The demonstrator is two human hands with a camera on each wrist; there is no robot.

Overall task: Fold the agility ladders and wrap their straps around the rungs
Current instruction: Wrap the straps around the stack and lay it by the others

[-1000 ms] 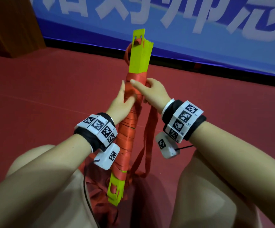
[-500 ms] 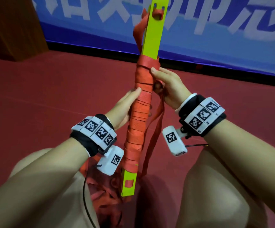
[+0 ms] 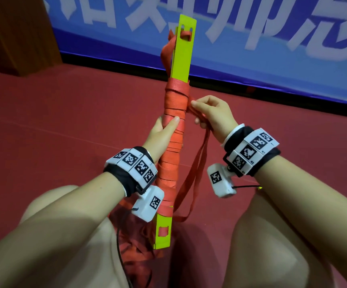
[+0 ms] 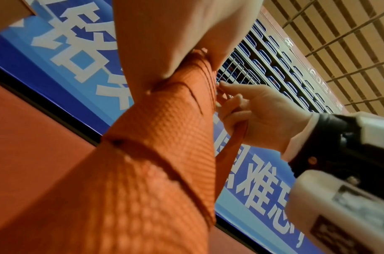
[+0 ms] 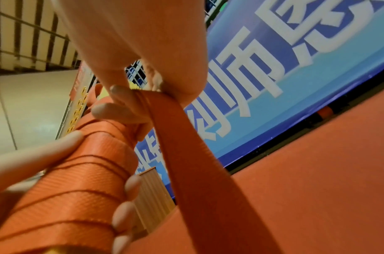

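**Strap Nearly Home on a Folded Ladder**

Here, a seated person holds a folded agility ladder upright between the knees, its stacked yellow-green rungs (image 3: 184,53) bound along most of their length by orange strap windings (image 3: 172,142). The left hand (image 3: 162,132) curls around the middle of the bundle, thumb pressed across the wraps. The right hand (image 3: 212,115) pinches the loose strap (image 3: 197,163) just beside the upper windings, its slack looping down toward the lap.

The rungs look stiff and light, a firm spine to grip at mid-length; the webbing is soft, flat and ribbed, likely to hold by friction yet prone to twist or slip loose if tension drops, so the best purchase is close to the bundle.

Bare rung ends stand clear above and below the wraps. The red floor (image 3: 64,113) offers open room on both sides; the blue banner (image 3: 272,55) stands well behind.
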